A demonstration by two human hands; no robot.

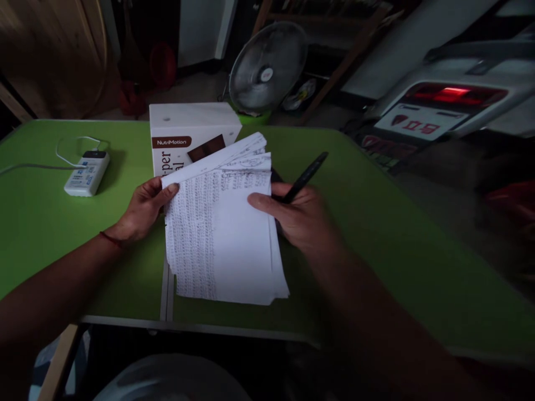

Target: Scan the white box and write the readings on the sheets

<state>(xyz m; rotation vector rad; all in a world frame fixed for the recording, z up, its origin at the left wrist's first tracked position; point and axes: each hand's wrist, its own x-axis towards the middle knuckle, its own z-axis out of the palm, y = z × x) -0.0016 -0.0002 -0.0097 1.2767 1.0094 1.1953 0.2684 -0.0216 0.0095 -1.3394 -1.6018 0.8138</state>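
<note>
A stack of paper sheets (242,239), its left part filled with columns of small handwriting, is held up above the green table. My left hand (144,209) pinches its upper left edge, thumb on the front. On the right edge, my right hand (296,214) grips the sheets with its thumb on the front. A black pen (307,175) also sits in my right hand, pointing up and to the right. The top sheets are folded or turned back along the upper edge. Fingers behind the paper are hidden.
Behind the papers stands a white NutriMotion box (192,117) on the green table (355,239). A white power block with cables (87,172) lies at the left. Beyond the table are a round fan (267,72) and a scooter (438,106) with a red light.
</note>
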